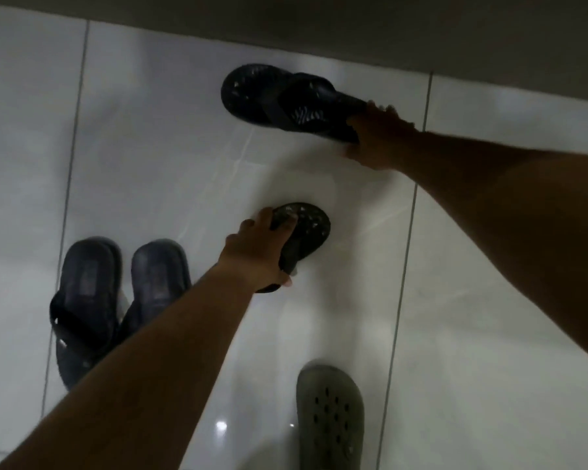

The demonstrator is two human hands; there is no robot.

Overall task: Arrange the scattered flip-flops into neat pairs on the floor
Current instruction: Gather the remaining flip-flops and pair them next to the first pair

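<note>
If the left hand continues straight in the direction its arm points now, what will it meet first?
Apart from the speckled flip-flop that the left hand already grips, the line runs up and right over bare white floor. It probably passes below the right hand, though depth is unclear.

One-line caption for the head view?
Each hand grips one black speckled flip-flop; a dark pair sits left.

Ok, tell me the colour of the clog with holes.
Grey-green clog, seen in the head view.
</note>
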